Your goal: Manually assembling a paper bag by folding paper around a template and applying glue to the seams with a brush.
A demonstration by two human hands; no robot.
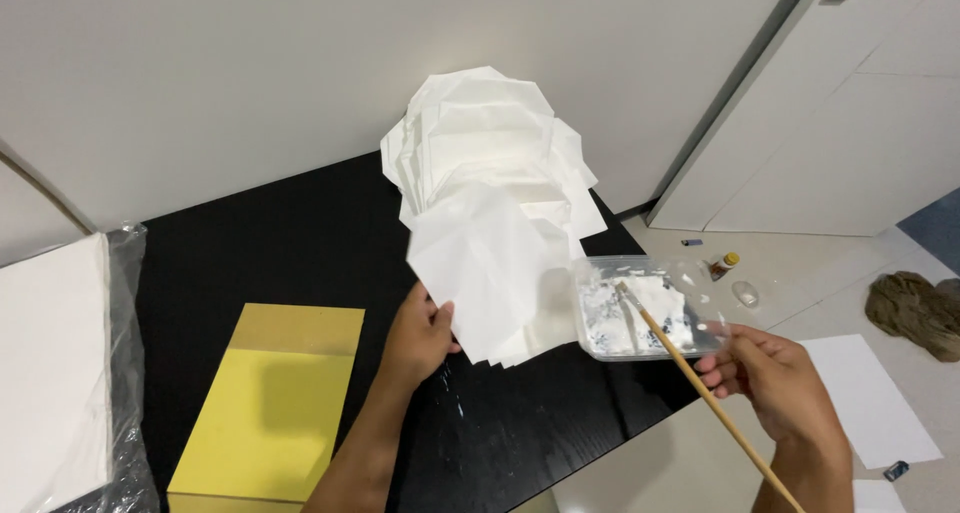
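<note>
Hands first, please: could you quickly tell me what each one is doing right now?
Left hand: closed on a white paper sheet.
Right hand: closed on a thin wooden brush, its tip in the plastic tray.

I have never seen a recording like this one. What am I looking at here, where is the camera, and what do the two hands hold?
There is no machine here. A person works with two bare hands, and the single picture comes from a camera worn on that person's head, looking down at them.

The left hand holds up a white sheet of paper by its lower edge. Behind it, more white sheets are stacked in a fan that leans on the wall. The right hand holds a thin wooden brush, its tip reaching into a clear plastic tub with white paste inside.

All this lies on a black table. On it are also a yellow board and, at the left edge, a pack of white paper in clear plastic wrap. To the right, on the pale floor, lie loose sheets, a crumpled brown cloth and a few small items.
</note>
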